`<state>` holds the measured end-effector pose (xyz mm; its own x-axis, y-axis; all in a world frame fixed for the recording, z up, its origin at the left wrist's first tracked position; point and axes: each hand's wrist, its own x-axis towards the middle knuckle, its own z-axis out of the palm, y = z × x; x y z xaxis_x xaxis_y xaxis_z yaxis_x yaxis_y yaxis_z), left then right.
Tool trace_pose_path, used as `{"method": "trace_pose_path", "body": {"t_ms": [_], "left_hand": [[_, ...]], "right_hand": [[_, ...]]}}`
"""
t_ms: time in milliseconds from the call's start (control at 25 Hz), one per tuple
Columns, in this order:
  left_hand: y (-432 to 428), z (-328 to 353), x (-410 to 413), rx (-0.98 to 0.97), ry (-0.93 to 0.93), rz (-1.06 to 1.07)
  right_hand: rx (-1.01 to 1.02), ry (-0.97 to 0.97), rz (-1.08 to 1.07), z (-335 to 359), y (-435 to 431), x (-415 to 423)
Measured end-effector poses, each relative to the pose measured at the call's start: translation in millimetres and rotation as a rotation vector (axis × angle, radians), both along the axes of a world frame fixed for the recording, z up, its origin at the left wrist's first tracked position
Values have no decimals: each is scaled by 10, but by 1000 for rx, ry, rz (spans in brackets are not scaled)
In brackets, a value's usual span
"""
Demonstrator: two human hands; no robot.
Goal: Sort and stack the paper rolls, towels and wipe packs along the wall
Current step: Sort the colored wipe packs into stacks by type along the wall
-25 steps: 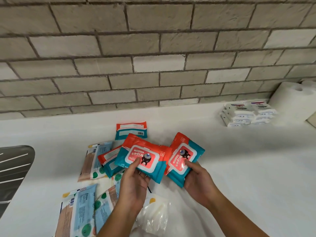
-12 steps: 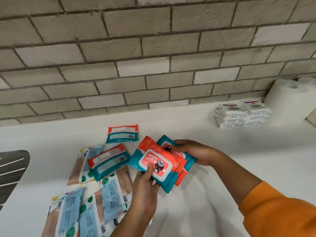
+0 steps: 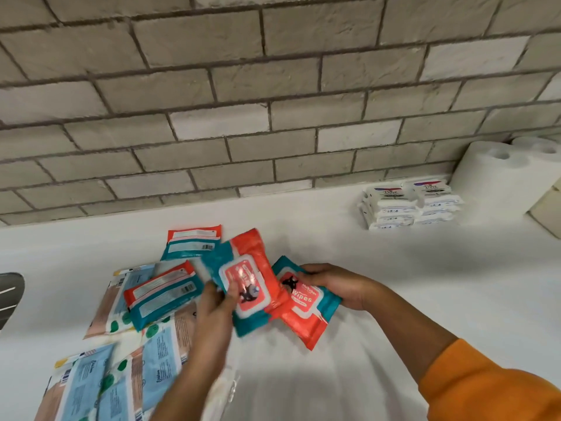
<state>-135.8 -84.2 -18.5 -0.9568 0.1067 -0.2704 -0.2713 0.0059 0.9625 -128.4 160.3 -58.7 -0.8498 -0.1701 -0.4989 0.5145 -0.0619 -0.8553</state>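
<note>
Left: pale blue wipe packs [image 3: 91,384] lie loose on the white table [image 3: 394,299]. Centre: the left hand [image 3: 217,311] pinches a red-and-teal wipes pack [image 3: 246,281], which overlaps a second wipes pack [image 3: 306,311] gripped by the right hand [image 3: 337,285]. Right: white Dove packs [image 3: 409,205] stand stacked at the brick wall [image 3: 273,86], just beside upright paper towel rolls [image 3: 491,174].

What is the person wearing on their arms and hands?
The right arm has a bright orange sleeve, ending above the wrist. The left arm shows no sleeve in view. The left hand and right hand wear no gloves.
</note>
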Motion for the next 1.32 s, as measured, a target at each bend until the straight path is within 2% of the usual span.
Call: {"method": "trace_pose_path", "body": {"t_ms": [120,240,320,400,480,520,600,640,680,720,800,840,880,1000,1160,1320], "left_hand": [[-122,422,-391,-355,176,-546],[250,607,-612,-696,278,-1083],[560,571,-627,-858,370,-1329],[810,476,-584,-1017,451,-1405],[961,357,-521,-1075,497,-1374],[1000,315,-497,-1080,580,-1329],[1018,174,-486,-1035,730,-1075],[1010,99,-485,-983,681,-868],[988,56,-481,-902,501,-703],[963,31,-459,-754,230,-637],[954,-78,-453,-456,-265,-774],[948,-107,-445,-375,-404,-840],[942,-142,-445,-323,-464,-853],[1010,-294,-507,-184,-397,-713],[1273,-558,-670,61,-323,-451],[1759,-846,-927,-10,-231,-283]], "right_hand": [[-180,-77,43,-73,84,117],[-352,-143,97,-123,29,229],[-362,-193,94,-172,39,274],[-427,-245,129,-225,119,321],[-437,-222,204,-246,196,383],[-414,-196,240,-248,221,415],[-359,-153,268,-252,270,452],[-339,-146,263,-271,318,454],[-323,-143,253,-260,366,449],[-305,-137,248,-251,421,431],[-256,-106,276,-193,536,373],[-226,-86,304,-147,585,331],[-191,-72,322,-112,632,276],[-161,-74,203,-59,805,106],[-191,-48,-361,-285,994,-80],[53,36,-637,-535,1021,-333]]}}
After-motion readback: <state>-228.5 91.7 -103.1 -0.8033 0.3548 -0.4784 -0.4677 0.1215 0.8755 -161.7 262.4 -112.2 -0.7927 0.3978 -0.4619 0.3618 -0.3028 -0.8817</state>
